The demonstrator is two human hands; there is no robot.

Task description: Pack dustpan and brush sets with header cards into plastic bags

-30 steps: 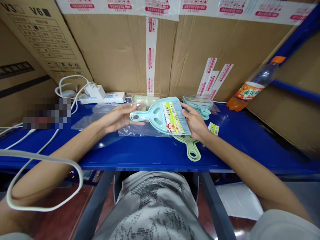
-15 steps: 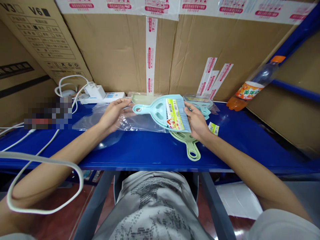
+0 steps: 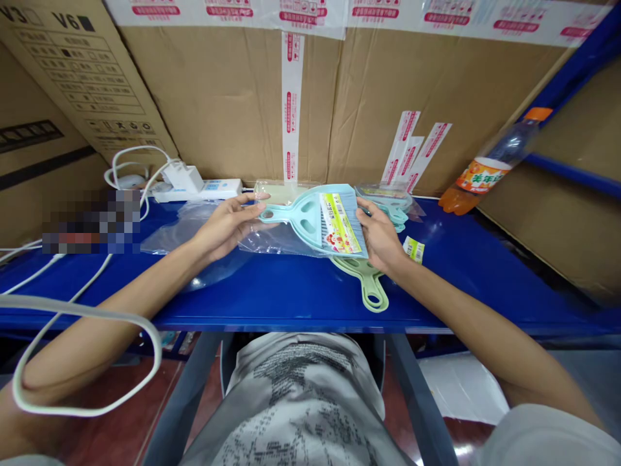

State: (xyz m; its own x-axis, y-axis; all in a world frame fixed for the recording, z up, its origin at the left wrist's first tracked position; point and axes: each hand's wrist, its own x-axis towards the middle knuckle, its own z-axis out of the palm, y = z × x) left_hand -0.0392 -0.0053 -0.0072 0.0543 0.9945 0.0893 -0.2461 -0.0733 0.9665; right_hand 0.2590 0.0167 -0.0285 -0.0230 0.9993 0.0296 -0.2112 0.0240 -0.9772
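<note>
One green dustpan [image 3: 371,285] lies nearest on the tabletop [image 3: 272,298]; above and beyond it, the left hand [image 3: 220,228] pinches the handle of a pale-blue dustpan-and-brush set [image 3: 315,217], the right hand [image 3: 382,241] its bristled edge. A slack pinch could drop it — smooth plastic, yellow-green label [image 3: 339,223] over bristles. Bagged blue dustpans [image 3: 395,212] lie behind.

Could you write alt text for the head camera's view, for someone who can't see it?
Two bare hands, left and right, hold a light-blue dustpan and brush set above a blue table. A green dustpan lies beneath; an orange-capped bottle leans at the right.
</note>
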